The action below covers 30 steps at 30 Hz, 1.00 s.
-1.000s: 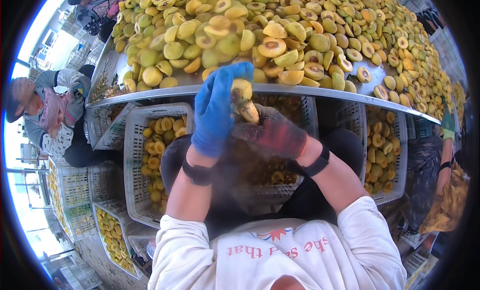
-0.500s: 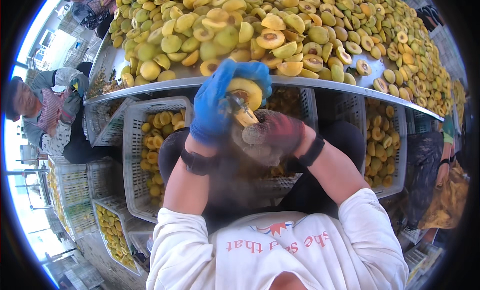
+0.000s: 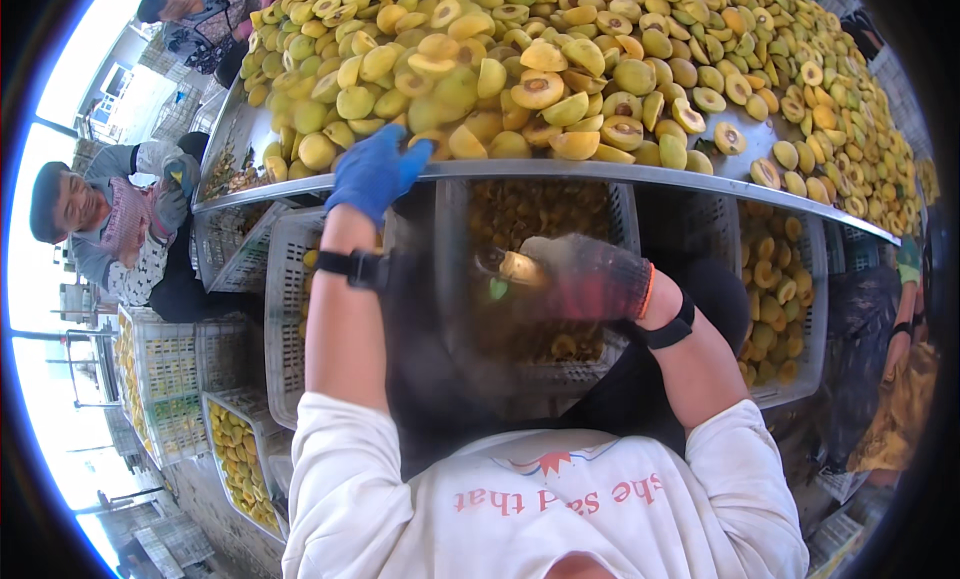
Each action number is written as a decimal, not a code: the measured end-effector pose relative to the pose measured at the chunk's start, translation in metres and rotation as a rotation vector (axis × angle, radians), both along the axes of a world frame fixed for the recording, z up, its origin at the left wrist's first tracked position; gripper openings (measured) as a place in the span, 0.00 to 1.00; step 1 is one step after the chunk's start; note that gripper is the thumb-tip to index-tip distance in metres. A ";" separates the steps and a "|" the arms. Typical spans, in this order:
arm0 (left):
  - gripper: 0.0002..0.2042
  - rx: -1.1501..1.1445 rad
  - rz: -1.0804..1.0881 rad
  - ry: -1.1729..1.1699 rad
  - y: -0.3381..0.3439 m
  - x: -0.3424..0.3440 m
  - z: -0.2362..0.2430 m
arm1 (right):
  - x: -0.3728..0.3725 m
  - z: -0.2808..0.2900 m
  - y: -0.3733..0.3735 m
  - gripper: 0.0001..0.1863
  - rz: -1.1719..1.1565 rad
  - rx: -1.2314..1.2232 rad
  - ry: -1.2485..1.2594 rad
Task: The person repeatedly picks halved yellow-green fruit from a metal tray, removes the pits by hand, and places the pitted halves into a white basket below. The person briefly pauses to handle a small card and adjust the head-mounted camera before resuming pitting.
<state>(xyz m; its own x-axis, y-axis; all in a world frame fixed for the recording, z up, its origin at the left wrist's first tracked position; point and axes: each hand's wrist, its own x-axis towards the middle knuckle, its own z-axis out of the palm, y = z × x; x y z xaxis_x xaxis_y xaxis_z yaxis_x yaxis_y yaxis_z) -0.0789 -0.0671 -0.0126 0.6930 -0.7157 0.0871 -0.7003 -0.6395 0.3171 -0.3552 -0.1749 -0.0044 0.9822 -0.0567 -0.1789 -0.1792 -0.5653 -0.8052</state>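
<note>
My left hand (image 3: 375, 171), in a blue glove, is at the near rim of the metal table with its fingers and thumb apart. No fruit shows in it. Beyond the fingertips lies a heap of yellow peach halves (image 3: 540, 87), several with the stone still in. My right hand (image 3: 585, 275), in a dark red and grey glove, is closed round the wooden handle of a pitting tool (image 3: 522, 269). The tool's metal end is blurred and points left. Under it, between my knees, stands a crate (image 3: 622, 224) holding brownish bits.
The metal table edge (image 3: 560, 167) runs across in front of me. Crates of peach halves stand by my left leg (image 3: 285, 319) and right leg (image 3: 815, 319). A person (image 3: 125, 214) sits at left; another person's arm (image 3: 900, 324) shows at right. More crates (image 3: 165, 379) are stacked at lower left.
My left hand has moved left, away from my right hand, and the peach half it held is no longer in it. The right hand has shifted slightly right with the pitting tool.
</note>
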 end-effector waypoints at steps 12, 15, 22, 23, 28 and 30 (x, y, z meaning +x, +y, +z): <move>0.15 -0.981 -0.112 1.253 -0.006 -0.051 0.002 | 0.032 -0.016 0.010 0.20 -0.348 0.677 -0.280; 0.19 -1.187 -0.225 1.424 0.000 -0.084 -0.001 | 0.052 -0.021 0.029 0.19 -0.307 0.602 -0.540; 0.27 -1.020 -0.330 0.986 0.009 -0.085 -0.002 | 0.046 -0.029 0.017 0.21 -0.379 0.121 -0.574; 0.27 -1.030 -0.355 0.963 0.008 -0.084 -0.003 | 0.046 -0.029 0.015 0.22 -0.372 0.125 -0.532; 0.25 -0.949 -0.371 0.879 0.008 -0.083 -0.010 | 0.059 -0.034 0.017 0.21 -0.383 0.196 -0.486; 0.25 -1.156 -0.350 1.257 0.008 -0.086 -0.011 | 0.067 -0.038 0.021 0.22 -0.344 0.343 -0.472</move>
